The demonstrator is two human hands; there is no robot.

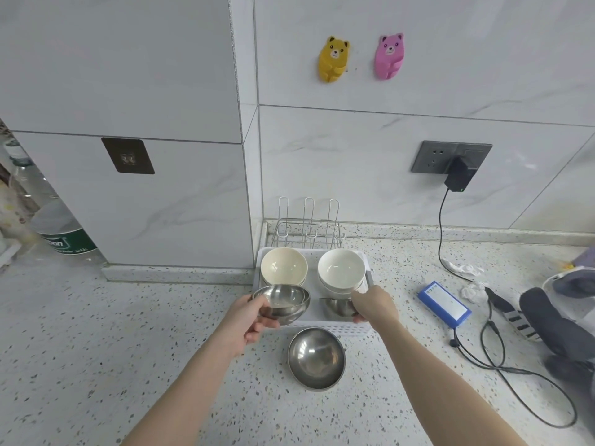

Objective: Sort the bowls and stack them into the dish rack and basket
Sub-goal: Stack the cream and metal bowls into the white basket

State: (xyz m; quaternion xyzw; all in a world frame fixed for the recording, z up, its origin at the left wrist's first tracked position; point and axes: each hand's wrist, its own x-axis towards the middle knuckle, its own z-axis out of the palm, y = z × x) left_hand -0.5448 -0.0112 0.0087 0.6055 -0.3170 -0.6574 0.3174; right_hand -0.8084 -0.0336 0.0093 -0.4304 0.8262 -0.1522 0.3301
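A big speckled counter (128, 333) runs along a white tiled wall (386, 156). A white basket (325, 328) sits on the counter near the corner, and a wire dish rack (307, 228) stands just behind it. At the back of the basket are two piles of bowls: cream bowls (283, 265) on the left and white bowls (340, 268) on the right. A large steel bowl (316, 358) sits on the counter just in front of the basket. The left hand (249, 320) grips a stack of steel bowls (283, 304) by the rim, over the front left part of the basket. The right hand (375, 305) reaches into the front right part and holds a small steel bowl (338, 307) there. To the right lie a blue box (444, 304) and a black cable (502, 365). Two bear hooks, a yellow bear (334, 58) and a pink bear (389, 56), stick to the wall.
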